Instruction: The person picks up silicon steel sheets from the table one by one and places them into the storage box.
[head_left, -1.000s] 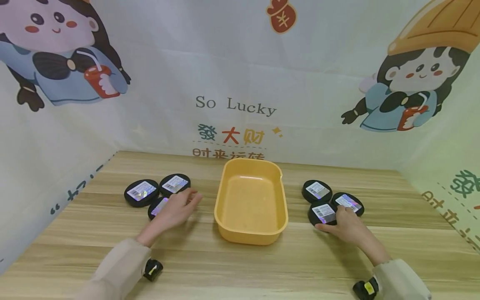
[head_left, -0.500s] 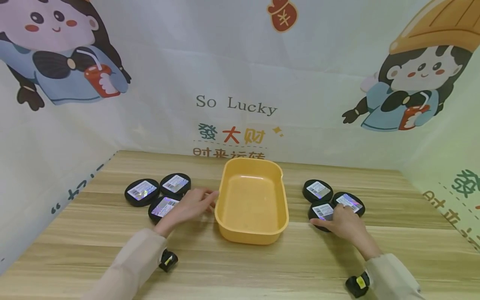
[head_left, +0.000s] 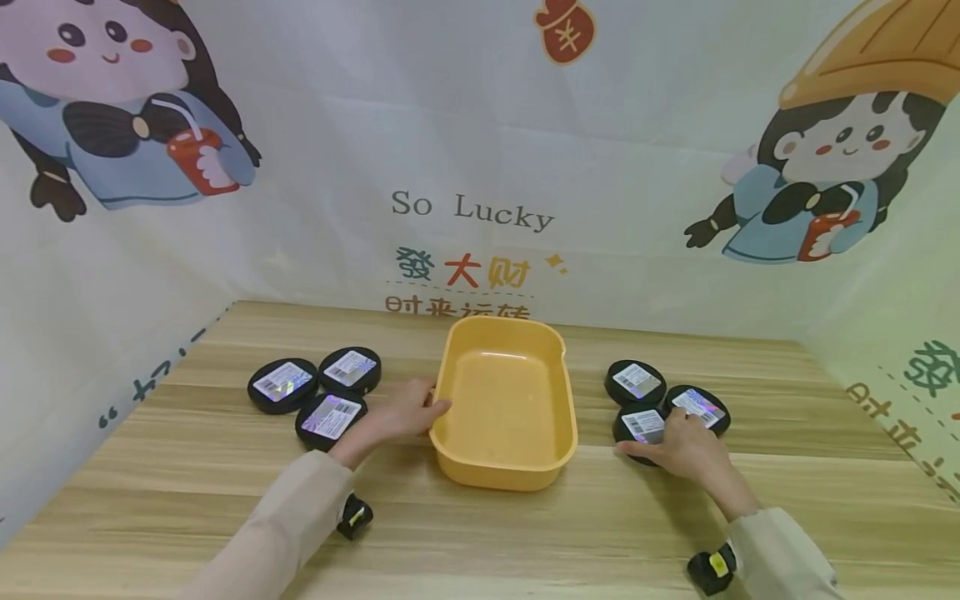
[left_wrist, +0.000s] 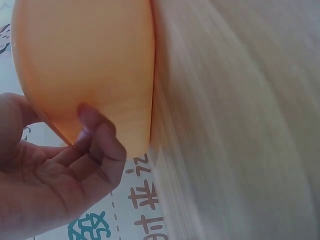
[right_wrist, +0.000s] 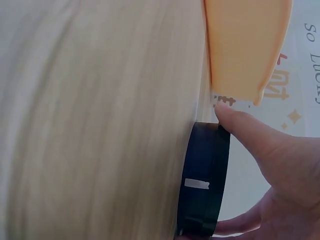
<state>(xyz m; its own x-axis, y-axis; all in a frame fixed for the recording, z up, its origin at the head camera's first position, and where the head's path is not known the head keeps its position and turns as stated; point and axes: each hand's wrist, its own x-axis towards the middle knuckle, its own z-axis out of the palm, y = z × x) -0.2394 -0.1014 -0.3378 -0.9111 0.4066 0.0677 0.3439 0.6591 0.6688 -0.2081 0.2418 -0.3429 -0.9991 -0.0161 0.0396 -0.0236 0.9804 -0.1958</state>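
My left fingers [left_wrist: 107, 150] pinch a yellow plastic tub [head_left: 498, 477]; my spread right fingers [right_wrist: 244, 221] grip a round black case [right_wrist: 202, 160], probably stiff, best edge-held.

Tub [head_left: 501, 477] smooth, glossy plastic; disc labels [head_left: 285, 381] shiny; tabletop [head_left: 525, 546] wood-grained.

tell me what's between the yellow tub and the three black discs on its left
The left hand, its grip on the yellow tub, and otherwise just wooden tabletop; the head view shows this.
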